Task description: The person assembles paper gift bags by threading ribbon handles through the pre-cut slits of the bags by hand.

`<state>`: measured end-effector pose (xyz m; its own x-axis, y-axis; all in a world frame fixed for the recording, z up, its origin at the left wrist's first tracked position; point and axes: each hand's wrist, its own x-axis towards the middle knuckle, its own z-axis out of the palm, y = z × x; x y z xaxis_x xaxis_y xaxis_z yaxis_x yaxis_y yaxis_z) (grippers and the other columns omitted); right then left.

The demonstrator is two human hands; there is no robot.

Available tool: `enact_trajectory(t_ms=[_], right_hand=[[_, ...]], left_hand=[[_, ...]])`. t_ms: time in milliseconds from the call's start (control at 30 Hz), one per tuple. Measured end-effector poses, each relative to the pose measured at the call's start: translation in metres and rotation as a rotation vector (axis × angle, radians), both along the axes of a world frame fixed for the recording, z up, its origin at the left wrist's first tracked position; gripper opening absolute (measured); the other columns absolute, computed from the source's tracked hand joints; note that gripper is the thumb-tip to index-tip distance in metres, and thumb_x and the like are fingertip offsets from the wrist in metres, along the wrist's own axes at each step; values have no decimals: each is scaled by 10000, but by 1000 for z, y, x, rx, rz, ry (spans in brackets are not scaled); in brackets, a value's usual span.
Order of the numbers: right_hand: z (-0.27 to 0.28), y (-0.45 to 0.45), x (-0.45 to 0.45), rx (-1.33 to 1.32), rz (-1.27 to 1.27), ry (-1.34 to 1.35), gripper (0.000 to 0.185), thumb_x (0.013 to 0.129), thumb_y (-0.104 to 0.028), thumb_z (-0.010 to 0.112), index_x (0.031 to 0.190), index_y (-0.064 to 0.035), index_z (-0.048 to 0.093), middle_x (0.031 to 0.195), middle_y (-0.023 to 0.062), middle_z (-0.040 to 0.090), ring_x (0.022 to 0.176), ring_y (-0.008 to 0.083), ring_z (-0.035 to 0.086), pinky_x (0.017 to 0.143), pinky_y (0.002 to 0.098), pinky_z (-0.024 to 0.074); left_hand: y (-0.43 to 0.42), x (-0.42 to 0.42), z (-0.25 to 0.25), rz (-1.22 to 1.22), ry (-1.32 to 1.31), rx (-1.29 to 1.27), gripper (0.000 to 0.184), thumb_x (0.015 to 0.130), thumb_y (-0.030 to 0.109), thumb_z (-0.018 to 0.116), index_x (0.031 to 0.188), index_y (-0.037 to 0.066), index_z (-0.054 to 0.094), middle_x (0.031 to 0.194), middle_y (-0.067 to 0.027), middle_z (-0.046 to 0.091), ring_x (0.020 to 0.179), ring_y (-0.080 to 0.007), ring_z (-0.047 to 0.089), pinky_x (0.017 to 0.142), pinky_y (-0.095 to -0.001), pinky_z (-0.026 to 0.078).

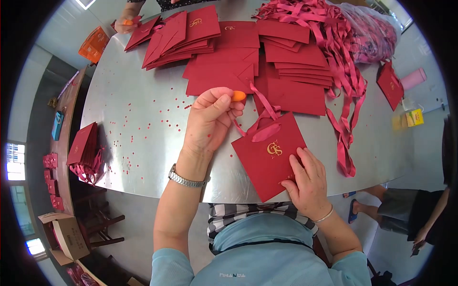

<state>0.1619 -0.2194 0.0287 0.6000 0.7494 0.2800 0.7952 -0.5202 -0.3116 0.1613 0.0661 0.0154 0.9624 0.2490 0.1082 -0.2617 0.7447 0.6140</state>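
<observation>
My left hand (210, 117) is raised over the table, thumb and fingers pinched together. An orange finger cot (238, 96) covers one fingertip. What the pinch holds is hidden, though a pink-red ribbon (265, 101) runs close by the fingers. That ribbon belongs to a red paper gift bag (261, 162) with a gold logo, lying tilted at the table's near edge; a ribbon bow sits at its top. My right hand (309, 183) lies on the bag's lower right corner, its fingers apart and spread flat on the front, the thumb lower down.
Stacks of red bags (296, 95) cover the far side of the metal table (143, 167). Loose ribbons (346, 95) hang over the right side beside a plastic sack (374, 35). Another person's hand (125, 24) works at the far left. More bags (83, 145) stand left; someone stands right.
</observation>
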Motion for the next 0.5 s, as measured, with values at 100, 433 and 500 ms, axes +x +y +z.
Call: enact_trajectory(t_ms=[100,433,500], right_hand=[[2,0,0,-4,-4,17,571,772,-248,733,1244,26,567,1337,207,494,1235,376,481,1006,465,380],[2,-1,-1,-5,5,9,580,778,-258,733,1251,29,558,1331,214,493,1237,386,476,1017,479,373],[1,-1,-2,-6,8,1,581,779,-259,731,1251,31,558,1333,217,490,1240,387,473,1017,481,372]], left_hand=[[-3,0,2,21,10,-34,91,942,31,570,1004,23,636,1001,-151,695,846,-223,680,790,-326,555],[-8,-3,3,21,83,31,70,962,41,544,953,39,613,913,-102,668,775,-194,638,745,-292,524],[-9,-3,3,27,76,58,70,969,58,543,952,44,610,902,-84,666,761,-178,635,739,-289,525]])
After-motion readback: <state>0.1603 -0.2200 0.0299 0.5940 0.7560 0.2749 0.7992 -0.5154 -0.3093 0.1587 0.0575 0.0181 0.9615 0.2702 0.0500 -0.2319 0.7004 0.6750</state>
